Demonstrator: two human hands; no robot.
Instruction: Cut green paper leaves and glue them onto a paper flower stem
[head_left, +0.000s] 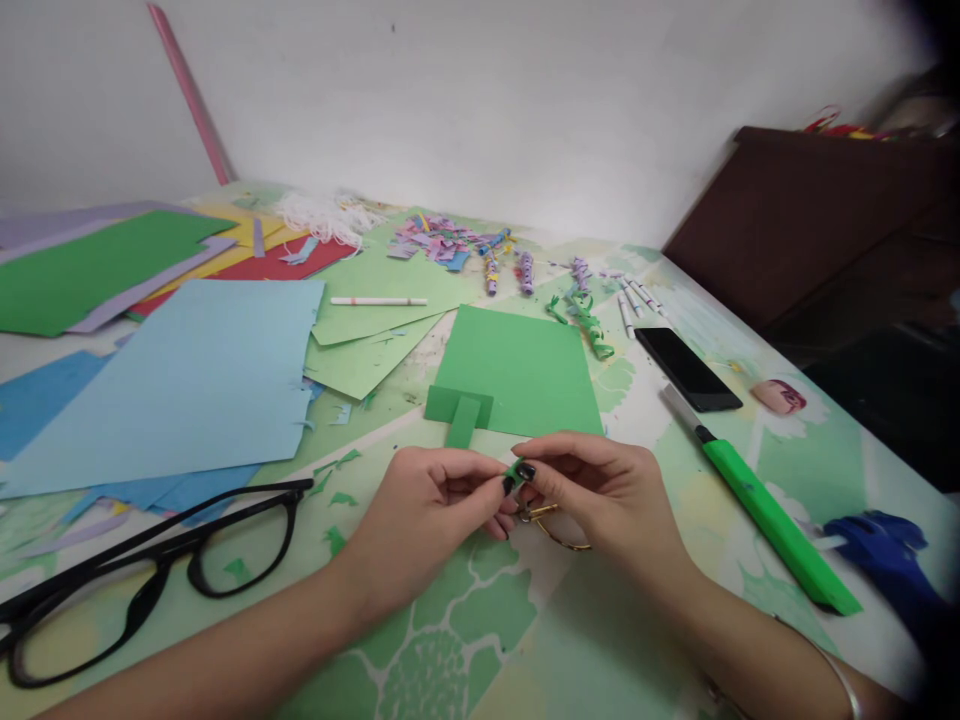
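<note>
Green paper piece [516,469], small and mostly covered, held where both hands meet, between the fingertips of the left hand [442,500] and those of the right hand [604,490]. Thumbs and forefingers pinched narrowly on it from either side; cannot tell whether rolled or folded. Just under the right fingers, a gold-coloured loop [571,546], partly hidden; cannot tell whether touching them. Just beyond the fingertips, a green sheet [525,370] lying flat, with a small green rectangle [439,403] over its near left corner and a narrow strip [463,425] across that. Farther beyond, curled green strips [596,328]. Right of the right fingers, a green cutter [772,520], blade pointing away, and a black phone [688,368] past its tip. Left of the left fingers, green scraps [343,498], black eyeglasses [144,603] and, farther out, a light blue sheet [180,380].
</note>
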